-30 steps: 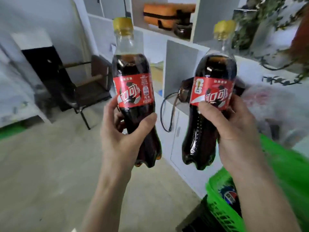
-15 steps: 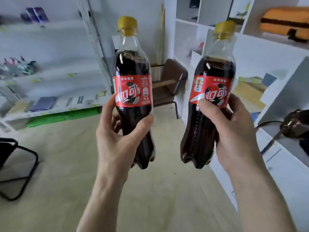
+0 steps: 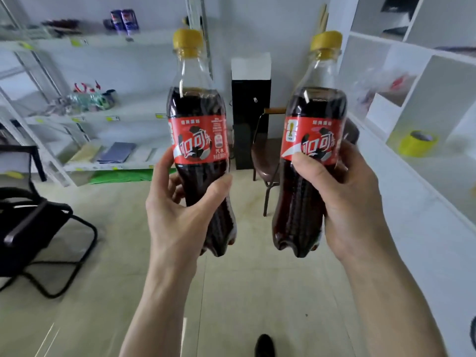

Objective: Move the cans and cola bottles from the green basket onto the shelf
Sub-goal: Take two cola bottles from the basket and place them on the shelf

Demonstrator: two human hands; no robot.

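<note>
While both arms reach forward, left hand (image 3: 177, 215) wrapped around one upright cola bottle (image 3: 198, 140), right hand (image 3: 345, 202) clasping another cola bottle (image 3: 311, 140), bottles apart, yellow caps up

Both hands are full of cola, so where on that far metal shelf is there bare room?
Top board: bare right of the two cans. Middle board: bare right of the clutter. Bottom board: crowded with flat packets. Left hand and right hand each hold a bottle.
</note>
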